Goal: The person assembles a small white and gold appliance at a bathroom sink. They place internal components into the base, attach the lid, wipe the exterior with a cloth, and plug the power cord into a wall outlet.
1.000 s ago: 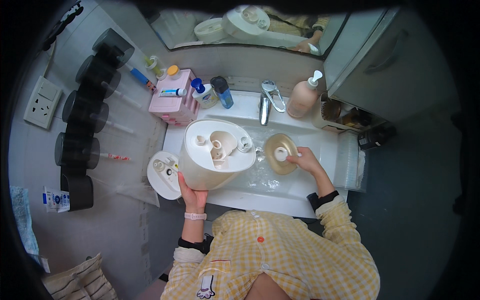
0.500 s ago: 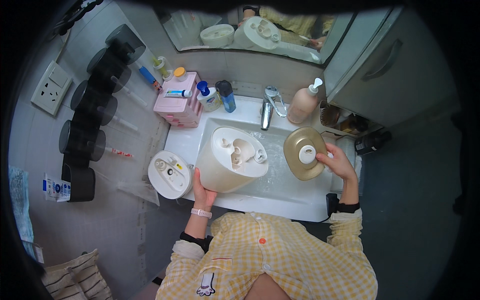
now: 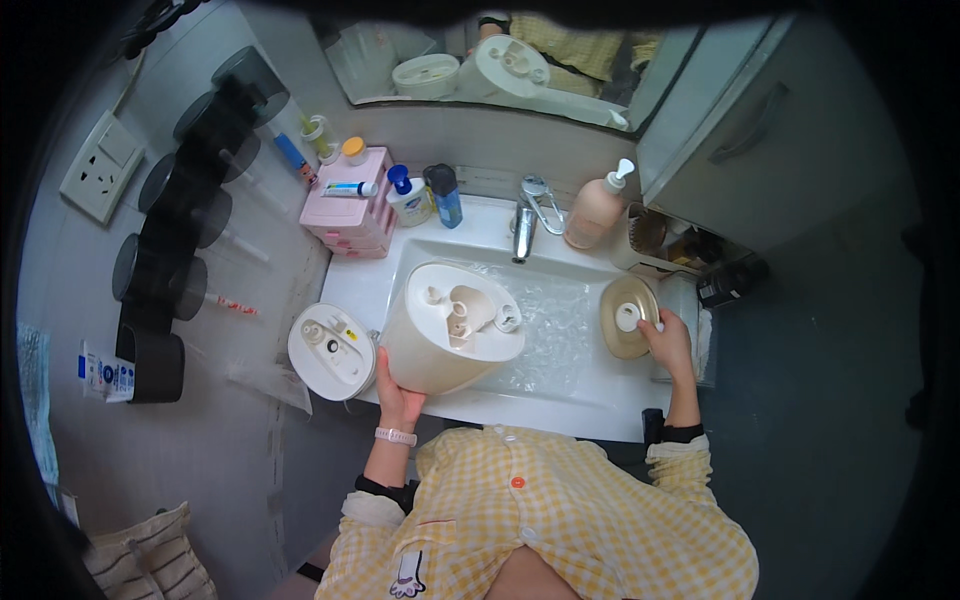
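My left hand [image 3: 396, 395] grips the lower side of a cream round tank [image 3: 450, 328], tilted over the left part of the white sink [image 3: 560, 385]. Inside the tank stand small cream posts. My right hand [image 3: 667, 342] holds a tan round lid [image 3: 626, 315] with a white knob, at the sink's right rim. A white round base unit [image 3: 331, 350] sits on the counter just left of the tank.
A chrome tap [image 3: 525, 215] stands behind the basin, with a peach pump bottle [image 3: 594, 210] to its right. A pink drawer box [image 3: 347, 215] and blue bottles [image 3: 446, 195] stand at the back left. Dark round holders [image 3: 165, 260] hang on the left wall. A mirror [image 3: 480, 60] is above.
My right hand has carried the tan lid from the middle of the basin out to the sink's right rim. The tank stays in my left hand and has tilted slightly.
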Demonstrator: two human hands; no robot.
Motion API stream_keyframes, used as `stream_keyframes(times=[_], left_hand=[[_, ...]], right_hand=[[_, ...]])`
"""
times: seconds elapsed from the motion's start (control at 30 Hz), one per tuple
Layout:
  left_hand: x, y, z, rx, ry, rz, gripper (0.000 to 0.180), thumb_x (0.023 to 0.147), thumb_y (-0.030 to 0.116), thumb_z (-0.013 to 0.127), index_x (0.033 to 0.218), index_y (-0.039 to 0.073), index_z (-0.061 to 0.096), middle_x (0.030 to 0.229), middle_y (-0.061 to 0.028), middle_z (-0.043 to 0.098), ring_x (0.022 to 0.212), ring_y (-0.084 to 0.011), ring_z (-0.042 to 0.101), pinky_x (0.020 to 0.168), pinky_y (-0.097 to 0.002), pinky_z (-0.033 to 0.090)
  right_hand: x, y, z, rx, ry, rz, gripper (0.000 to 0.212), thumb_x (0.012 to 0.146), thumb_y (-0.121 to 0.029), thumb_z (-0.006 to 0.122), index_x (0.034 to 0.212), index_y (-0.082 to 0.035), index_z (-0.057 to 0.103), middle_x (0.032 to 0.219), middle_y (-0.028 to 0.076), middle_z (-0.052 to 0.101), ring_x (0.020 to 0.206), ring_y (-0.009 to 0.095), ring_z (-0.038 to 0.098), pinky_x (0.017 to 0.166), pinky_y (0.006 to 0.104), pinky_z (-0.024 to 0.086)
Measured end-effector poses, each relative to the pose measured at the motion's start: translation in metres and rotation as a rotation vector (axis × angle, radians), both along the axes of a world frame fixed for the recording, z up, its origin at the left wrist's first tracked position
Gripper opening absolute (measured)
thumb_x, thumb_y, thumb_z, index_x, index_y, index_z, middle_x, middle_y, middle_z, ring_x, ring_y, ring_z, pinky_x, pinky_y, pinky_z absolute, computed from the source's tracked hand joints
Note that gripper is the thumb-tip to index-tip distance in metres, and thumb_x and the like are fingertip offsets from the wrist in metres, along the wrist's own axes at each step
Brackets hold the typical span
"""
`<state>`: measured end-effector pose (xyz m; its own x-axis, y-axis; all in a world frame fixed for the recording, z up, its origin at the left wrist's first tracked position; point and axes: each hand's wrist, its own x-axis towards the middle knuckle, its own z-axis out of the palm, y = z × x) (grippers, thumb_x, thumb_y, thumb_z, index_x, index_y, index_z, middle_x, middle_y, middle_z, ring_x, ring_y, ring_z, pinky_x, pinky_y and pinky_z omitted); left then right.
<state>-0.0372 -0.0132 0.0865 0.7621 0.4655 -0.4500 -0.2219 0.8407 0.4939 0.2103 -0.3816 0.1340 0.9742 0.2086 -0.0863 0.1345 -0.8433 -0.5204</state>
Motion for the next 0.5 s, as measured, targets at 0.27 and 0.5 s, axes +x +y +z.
stream_keyframes(times=[0.27,0.5], left_hand=[[-0.002,0.001,-0.005,-0.016,-0.025,0.002,0.063,0.093,0.054,0.046,0.137,0.008,0.043,0.139,-0.0092,0.047,0.127,-0.0263,0.045,0.107,-0.0444,0.037],[-0.001,0.005,-0.013,-0.023,-0.012,-0.038,0.065,0.092,0.056,0.046,0.139,0.011,0.042,0.142,-0.0081,0.045,0.129,-0.0274,0.043,0.107,-0.0473,0.036]], right_hand=[[-0.085,-0.038,-0.033,0.108,0.054,-0.300,0.034,0.081,-0.028,0.069,0.093,0.003,0.063,0.083,0.021,0.066,0.079,0.032,0.064,0.070,0.0384,0.048],[-0.130,-0.073,-0.035,0.411,0.173,-0.303,0.028,0.084,-0.019,0.071,0.100,0.004,0.065,0.080,0.009,0.067,0.076,0.012,0.058,0.069,0.0288,0.047]])
